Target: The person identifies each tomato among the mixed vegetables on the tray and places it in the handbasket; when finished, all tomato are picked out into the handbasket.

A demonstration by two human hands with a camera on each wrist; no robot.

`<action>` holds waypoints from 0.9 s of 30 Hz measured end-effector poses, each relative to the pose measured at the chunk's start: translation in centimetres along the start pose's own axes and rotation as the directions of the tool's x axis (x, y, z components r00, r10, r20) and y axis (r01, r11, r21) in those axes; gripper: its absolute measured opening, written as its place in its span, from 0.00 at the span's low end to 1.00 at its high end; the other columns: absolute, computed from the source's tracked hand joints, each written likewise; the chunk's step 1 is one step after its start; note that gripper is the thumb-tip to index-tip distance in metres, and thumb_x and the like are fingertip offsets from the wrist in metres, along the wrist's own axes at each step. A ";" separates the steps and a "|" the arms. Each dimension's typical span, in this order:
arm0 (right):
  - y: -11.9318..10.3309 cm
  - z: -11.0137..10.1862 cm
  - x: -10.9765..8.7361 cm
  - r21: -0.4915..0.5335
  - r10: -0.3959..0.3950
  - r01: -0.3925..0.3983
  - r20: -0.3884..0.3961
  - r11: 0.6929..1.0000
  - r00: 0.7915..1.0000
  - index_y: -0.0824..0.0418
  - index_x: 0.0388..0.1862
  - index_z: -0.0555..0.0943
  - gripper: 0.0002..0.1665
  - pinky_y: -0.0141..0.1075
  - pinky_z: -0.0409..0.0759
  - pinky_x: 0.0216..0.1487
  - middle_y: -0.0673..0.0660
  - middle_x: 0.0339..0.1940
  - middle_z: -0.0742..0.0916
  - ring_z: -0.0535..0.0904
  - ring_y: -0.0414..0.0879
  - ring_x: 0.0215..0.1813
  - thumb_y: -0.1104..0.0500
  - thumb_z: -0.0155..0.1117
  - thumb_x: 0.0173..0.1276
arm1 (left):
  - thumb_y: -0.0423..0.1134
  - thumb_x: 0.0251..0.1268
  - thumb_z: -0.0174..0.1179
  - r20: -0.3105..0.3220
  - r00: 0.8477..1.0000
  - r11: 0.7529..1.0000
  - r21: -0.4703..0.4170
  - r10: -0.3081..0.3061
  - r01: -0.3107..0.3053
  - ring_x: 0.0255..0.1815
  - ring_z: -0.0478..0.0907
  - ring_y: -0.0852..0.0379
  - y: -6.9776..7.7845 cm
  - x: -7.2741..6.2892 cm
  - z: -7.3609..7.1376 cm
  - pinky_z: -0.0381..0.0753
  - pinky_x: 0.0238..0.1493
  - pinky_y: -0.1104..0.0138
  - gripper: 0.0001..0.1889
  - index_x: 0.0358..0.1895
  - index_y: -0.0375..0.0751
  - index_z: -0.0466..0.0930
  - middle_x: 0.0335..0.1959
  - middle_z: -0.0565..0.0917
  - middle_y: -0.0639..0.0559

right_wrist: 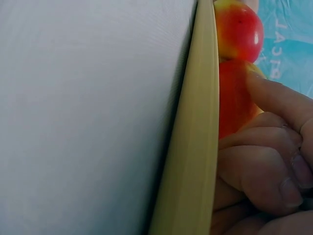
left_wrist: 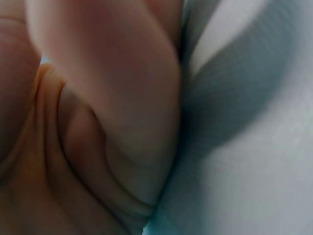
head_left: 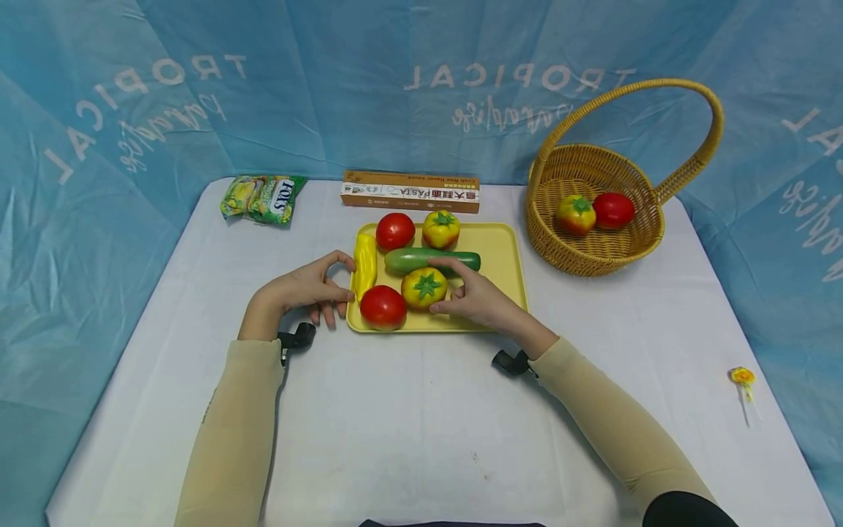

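On a yellow tray (head_left: 503, 274) lie a yellow banana-shaped toy (head_left: 365, 263), a green toy cucumber (head_left: 410, 260), two red toy tomatoes (head_left: 383, 307) and two yellow-red toy fruits with green caps. My right hand (head_left: 479, 294) pinches the nearer yellow-red toy fruit (head_left: 424, 288), index finger behind and thumb in front; in the right wrist view, the thumb (right_wrist: 274, 95) touches the side of the red-orange fruit (right_wrist: 237, 98). My left hand (head_left: 316, 289) is at the tray's left rim beside the banana, its thumb and index bent but apart. The left wrist view shows only blurred fingers (left_wrist: 117, 73).
Behind the tray lies a pasta box (head_left: 410, 192); a green snack packet (head_left: 263, 199) is at the back left. A wicker basket (head_left: 593, 260) with a tall handle stands at the back right, holding two toy fruits. A wrapped lollipop (head_left: 743, 377) lies near the right edge.
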State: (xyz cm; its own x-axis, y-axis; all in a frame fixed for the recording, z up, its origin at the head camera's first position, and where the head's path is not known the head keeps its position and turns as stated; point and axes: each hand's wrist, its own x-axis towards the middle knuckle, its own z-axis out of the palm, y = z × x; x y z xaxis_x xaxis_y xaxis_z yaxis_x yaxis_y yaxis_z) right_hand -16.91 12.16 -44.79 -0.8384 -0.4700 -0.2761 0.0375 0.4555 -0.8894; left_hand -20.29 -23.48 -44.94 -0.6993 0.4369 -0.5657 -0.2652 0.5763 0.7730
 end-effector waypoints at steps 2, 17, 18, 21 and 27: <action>0.0 0.0 0.0 -0.007 0.003 -0.003 0.001 1.000 1.000 0.36 0.80 0.64 0.48 0.31 0.63 0.24 0.48 0.16 0.70 0.66 0.45 0.18 0.53 0.79 0.67 | 0.46 0.72 0.68 0.001 1.000 1.000 0.000 0.000 0.000 0.21 0.88 0.50 0.0 0.0 0.0 0.84 0.23 0.68 0.33 0.70 0.52 0.58 0.31 0.90 0.43; 0.0 0.1 0.0 -0.027 -0.017 0.017 -0.007 0.999 1.000 0.39 0.79 0.66 0.45 0.31 0.62 0.24 0.48 0.17 0.71 0.65 0.44 0.18 0.53 0.78 0.68 | 0.46 0.72 0.69 0.003 1.000 1.000 -0.004 0.002 -0.002 0.21 0.88 0.49 0.1 -0.1 0.0 0.84 0.23 0.68 0.33 0.70 0.52 0.58 0.31 0.90 0.42; 0.0 0.1 0.0 -0.026 -0.015 0.014 -0.006 1.000 1.000 0.39 0.79 0.66 0.45 0.31 0.62 0.24 0.48 0.17 0.71 0.65 0.45 0.18 0.53 0.78 0.68 | 0.46 0.72 0.69 0.003 1.000 1.000 -0.005 0.002 -0.002 0.21 0.88 0.49 0.1 -0.1 -0.1 0.84 0.23 0.68 0.33 0.70 0.52 0.58 0.31 0.90 0.42; -0.1 0.1 -0.1 -0.023 -0.010 0.009 -0.003 1.000 1.000 0.40 0.79 0.66 0.45 0.31 0.62 0.25 0.48 0.17 0.71 0.65 0.45 0.19 0.53 0.78 0.68 | 0.46 0.72 0.69 0.002 1.000 1.000 -0.007 0.000 0.000 0.21 0.88 0.49 0.0 0.0 -0.1 0.84 0.23 0.68 0.33 0.70 0.52 0.58 0.31 0.90 0.42; -0.4 -0.2 -0.4 -0.021 0.009 -0.009 0.007 1.000 1.000 0.39 0.79 0.67 0.46 0.32 0.62 0.25 0.49 0.17 0.71 0.65 0.45 0.19 0.50 0.80 0.66 | 0.46 0.71 0.69 0.002 1.000 1.000 -0.003 0.002 -0.002 0.22 0.88 0.49 -0.1 0.1 -0.1 0.84 0.22 0.67 0.34 0.71 0.52 0.58 0.31 0.90 0.42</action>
State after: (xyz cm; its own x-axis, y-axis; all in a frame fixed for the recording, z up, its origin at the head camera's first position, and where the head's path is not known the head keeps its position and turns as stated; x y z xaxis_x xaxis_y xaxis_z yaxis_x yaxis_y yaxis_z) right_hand -16.70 12.29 -44.30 -0.8344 -0.4708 -0.2868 0.0336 0.4758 -0.8789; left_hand -20.37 -23.60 -45.06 -0.6988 0.4393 -0.5645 -0.2660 0.5730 0.7752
